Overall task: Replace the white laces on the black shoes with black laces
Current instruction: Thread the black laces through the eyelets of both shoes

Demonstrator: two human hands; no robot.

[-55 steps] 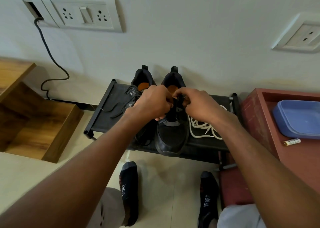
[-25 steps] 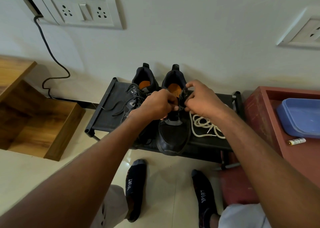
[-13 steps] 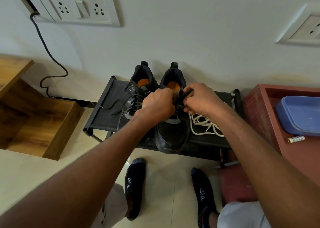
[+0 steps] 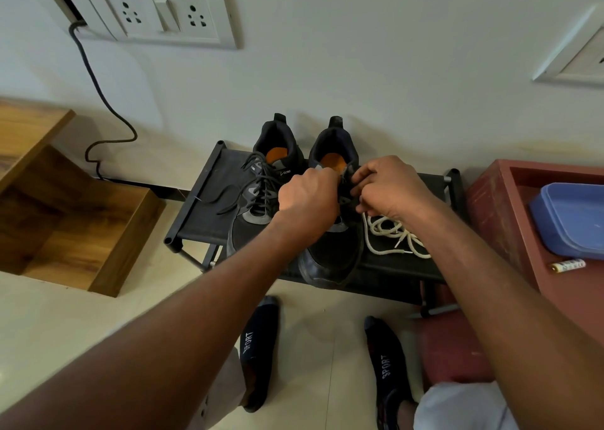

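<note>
**Black lace going into right-hand shoe, near top eyelets**

Shoe rack [image 4: 209,200], low and black, sits against the wall at 12 o'clock from the person's feet; it carries both black shoes and the removed laces. Left shoe [image 4: 261,197] at approx 11 o'clock already has dark lacing, ends trailing loose onto rack fabic toward 9. Right shoe [image 4: 333,253] is under both hands, toe pointing at 6, hanging over rack's front edge. White laces [image 4: 389,233] lie in a loose heap on the rack at 3 o'clock of that shoe, touching nothing but the rack.

Left hand [image 4: 307,197] is curled tight, knuckles up, over the shoe's tongue area; what it has hold of I can't tell, fingers are underneath. Right hand [image 4: 385,187] has fingers and thumb curled in, pinching a dark strand, prob. the black lace [image 4: 346,184], right by the collar.

Step, as I read it: threading or cinching upper eyelets of 2nd shoe, so task looks mostly done. Next move prob. needs lace ends pulled even, then a knot, w/o dragging the shoe off the edge.

Hidden: eyelets, lace tips, any knot, all behind the hands. Lace colour vs. shoe hard to separate.
</note>
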